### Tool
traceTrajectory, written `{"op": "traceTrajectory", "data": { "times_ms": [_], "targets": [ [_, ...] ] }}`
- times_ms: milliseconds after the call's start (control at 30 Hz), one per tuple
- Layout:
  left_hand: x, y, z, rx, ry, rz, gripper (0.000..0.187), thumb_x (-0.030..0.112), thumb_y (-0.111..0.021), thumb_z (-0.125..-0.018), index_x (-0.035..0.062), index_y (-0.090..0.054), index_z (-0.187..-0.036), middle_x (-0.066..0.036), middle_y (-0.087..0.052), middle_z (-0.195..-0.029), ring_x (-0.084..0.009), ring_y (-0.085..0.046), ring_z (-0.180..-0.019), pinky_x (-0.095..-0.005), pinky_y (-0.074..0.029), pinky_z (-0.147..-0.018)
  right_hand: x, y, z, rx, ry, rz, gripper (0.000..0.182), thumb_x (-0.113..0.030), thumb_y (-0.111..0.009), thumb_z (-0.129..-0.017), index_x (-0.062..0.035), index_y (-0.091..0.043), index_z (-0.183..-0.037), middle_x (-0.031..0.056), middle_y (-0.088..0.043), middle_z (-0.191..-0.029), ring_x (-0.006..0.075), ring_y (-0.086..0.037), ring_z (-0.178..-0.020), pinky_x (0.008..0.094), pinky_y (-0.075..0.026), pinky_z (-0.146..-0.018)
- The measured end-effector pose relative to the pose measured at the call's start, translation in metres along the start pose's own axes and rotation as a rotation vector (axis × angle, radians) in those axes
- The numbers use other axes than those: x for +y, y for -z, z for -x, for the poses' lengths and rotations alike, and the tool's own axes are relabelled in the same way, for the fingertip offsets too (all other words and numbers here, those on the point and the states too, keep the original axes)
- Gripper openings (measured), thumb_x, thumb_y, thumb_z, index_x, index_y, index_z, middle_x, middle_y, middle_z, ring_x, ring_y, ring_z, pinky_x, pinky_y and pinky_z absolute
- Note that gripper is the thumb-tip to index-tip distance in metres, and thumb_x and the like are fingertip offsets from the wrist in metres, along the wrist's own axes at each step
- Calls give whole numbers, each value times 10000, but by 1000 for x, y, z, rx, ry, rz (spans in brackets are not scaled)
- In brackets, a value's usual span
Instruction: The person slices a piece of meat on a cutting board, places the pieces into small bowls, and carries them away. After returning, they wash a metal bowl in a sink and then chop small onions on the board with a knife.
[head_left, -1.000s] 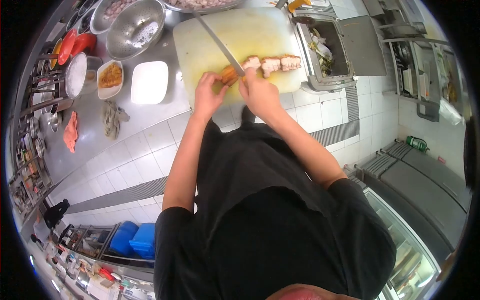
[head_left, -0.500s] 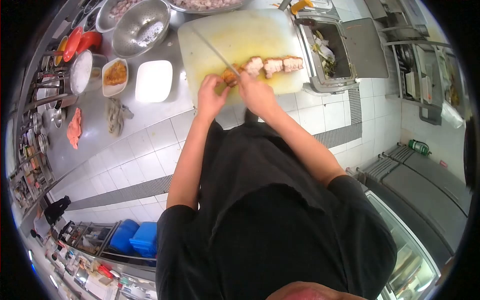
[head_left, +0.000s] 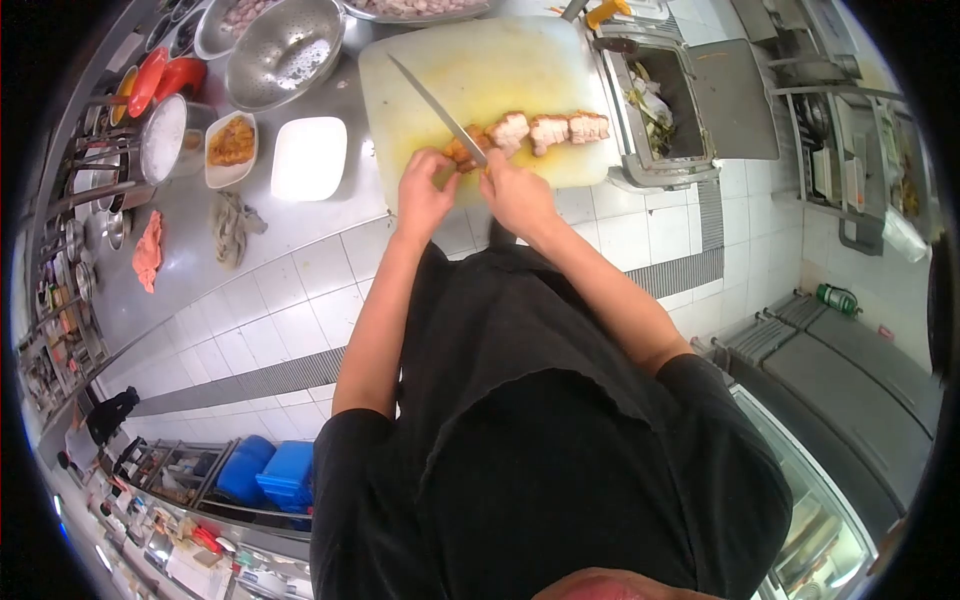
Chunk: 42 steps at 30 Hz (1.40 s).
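Note:
A long kitchen knife (head_left: 436,107) is gripped in my right hand (head_left: 520,198), its blade slanting up and left across the cutting board (head_left: 480,65). The blade lies against a browned piece of roast pork (head_left: 466,152). My left hand (head_left: 425,195), fingers curled, holds that piece at its left side. Farther right on the board, a row of thick roast pork chunks (head_left: 549,133) shows pale meat and brown crust. The knife's handle is mostly hidden in my right fist.
Left of the board are an empty white dish (head_left: 309,160), a dish of browned food (head_left: 231,148), a grey cloth (head_left: 234,228) and an orange cloth (head_left: 148,252). A metal colander (head_left: 284,55) stands behind. An open bin (head_left: 655,105) holding scraps adjoins the board's right edge.
The knife blade has turned slightly, and its broad side shows more. My right hand has shifted a little down. My left hand stays at the meat.

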<state>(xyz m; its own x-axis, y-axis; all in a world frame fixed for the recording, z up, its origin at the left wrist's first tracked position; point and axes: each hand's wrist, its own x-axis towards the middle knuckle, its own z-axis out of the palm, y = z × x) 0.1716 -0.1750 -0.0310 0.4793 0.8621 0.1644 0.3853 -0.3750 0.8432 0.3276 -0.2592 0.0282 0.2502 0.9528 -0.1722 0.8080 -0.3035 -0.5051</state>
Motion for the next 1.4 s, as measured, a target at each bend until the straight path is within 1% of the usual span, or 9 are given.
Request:
{"op": "traceTrajectory", "data": {
  "times_ms": [167,233,500,667,867,967,1033,1133,1400],
  "targets": [
    [-3,-2,2,16,-5,-2,267,-23,-807,-784,3,-603,-955,-144,-663,-1093,-285,-699,-959,-342,-591,-859,6,-20,-4,48,37,37,228,-226,-604,-972,-60,-484,-1074,204,-702,-726,427,-702,-671,543,-555,-602],
    [-1,0,1,49,-70,-15,251,-6,-787,-777,14,-590,-932,-152,-649,-1042,-341,-661,-954,-405,-542,-821,13,-31,1,27,44,112,227,-220,-615,-960,-61,-492,-1067,200,-704,-725,421,-704,-667,540,-556,-601],
    [-2,5,3,-3,4,-6,260,-11,-790,-782,12,-587,-943,-149,-657,-1075,-317,-678,-961,-371,-564,-845,-6,7,0,56,27,39,154,-199,-578,-974,-70,-522,-1034,191,-706,-713,400,-712,-658,519,-563,-585],
    [-3,5,2,-13,-45,-40,261,-17,-798,-786,14,-596,-948,-142,-660,-1109,-287,-692,-966,-342,-584,-864,15,-28,-6,12,57,85,177,-223,-572,-988,-65,-519,-1047,192,-706,-728,402,-715,-686,523,-558,-595],
    [1,10,5,-46,-15,-5,278,-22,-776,-772,16,-591,-975,-149,-638,-1061,-323,-667,-956,-390,-558,-843,13,18,16,46,18,-70,205,-242,-577,-991,-58,-513,-1056,215,-699,-753,439,-700,-722,569,-547,-656],
    [4,17,-1,-73,5,4,385,-29,-757,-778,20,-599,-1125,-169,-615,-1151,-340,-645,-1034,-400,-560,-898,41,58,51,67,-217,-50,250,-272,-593,-991,-59,-510,-1092,214,-704,-778,461,-688,-739,581,-539,-681],
    [13,24,-13,-170,56,-41,608,-40,-730,-779,25,-538,-1352,-199,-563,-1297,-377,-579,-1192,-430,-511,-1027,77,82,74,184,-316,-41,266,-282,-596,-994,-52,-506,-1095,223,-707,-787,468,-685,-747,585,-537,-690],
    [14,23,-37,-318,-105,-222,769,-47,-713,-774,36,-448,-1491,-216,-506,-1402,-400,-491,-1316,-451,-429,-1124,128,118,107,173,-500,141,264,-294,-591,-994,-58,-507,-1080,236,-702,-787,466,-693,-764,569,-546,-692],
    [15,19,-78,-634,-154,-270,809,-100,-655,-712,-20,-433,-1486,-216,-486,-1414,-418,-458,-1340,-439,-403,-1146,171,154,129,-123,-548,413,259,-268,-620,-951,-72,-536,-1099,202,-721,-829,406,-722,-805,538,-579,-706]
  ]
}}
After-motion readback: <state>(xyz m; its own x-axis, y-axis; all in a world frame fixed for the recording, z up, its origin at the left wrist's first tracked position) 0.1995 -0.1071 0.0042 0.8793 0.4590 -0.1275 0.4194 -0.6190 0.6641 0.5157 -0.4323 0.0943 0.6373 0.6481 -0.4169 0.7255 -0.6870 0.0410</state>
